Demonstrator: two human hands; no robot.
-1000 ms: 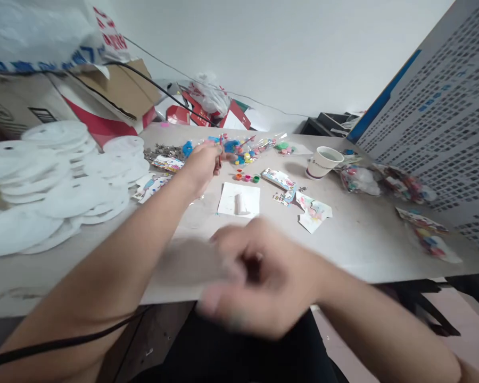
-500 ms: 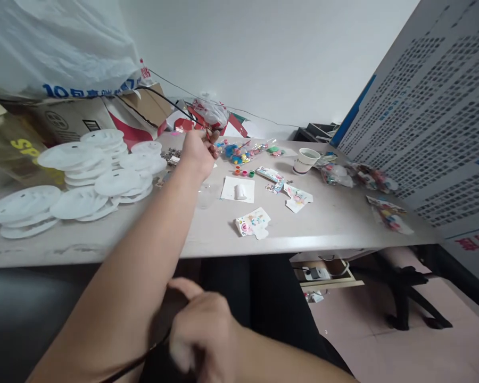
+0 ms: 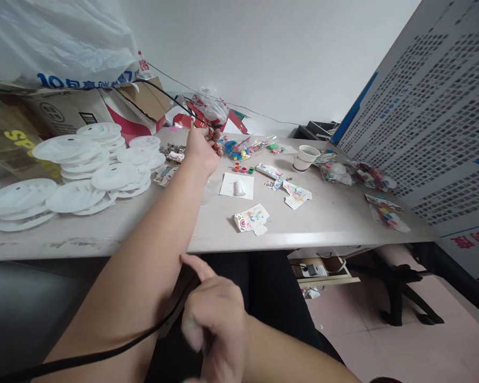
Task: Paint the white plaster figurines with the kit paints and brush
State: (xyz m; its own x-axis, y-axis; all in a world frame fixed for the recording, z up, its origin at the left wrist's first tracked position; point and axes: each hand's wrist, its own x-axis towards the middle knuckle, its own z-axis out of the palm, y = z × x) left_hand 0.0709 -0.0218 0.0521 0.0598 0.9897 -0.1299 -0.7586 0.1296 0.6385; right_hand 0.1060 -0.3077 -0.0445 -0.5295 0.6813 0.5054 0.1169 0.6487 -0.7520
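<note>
My left hand (image 3: 205, 144) reaches to the back of the desk, its fingers curled at the end of a black cable (image 3: 163, 94) that arches from the boxes; its grip is partly hidden. A clear bag of colourful craft pieces (image 3: 243, 149) lies just right of it. My right hand (image 3: 219, 314) is low over my lap, holding nothing I can see. Its index finger points toward my left forearm, the other fingers bent. A black cord (image 3: 115, 351) crosses that forearm. On a paper square (image 3: 225, 183) sits a small white cylinder (image 3: 239, 188), near small paint pots (image 3: 244, 169).
White plastic discs (image 3: 77, 198) are stacked at left, before cardboard boxes (image 3: 72, 109). A paper cup (image 3: 305, 158) holds liquid. Printed card pieces (image 3: 297, 194) and bagged items (image 3: 337, 173) lie to the right. Below, a drawer (image 3: 331, 274) stands open beside a chair base (image 3: 397, 292).
My right hand has moved slightly up and right. The black cord now shows more across my left forearm. My left hand stays at the back of the desk as the view shifts a little.
</note>
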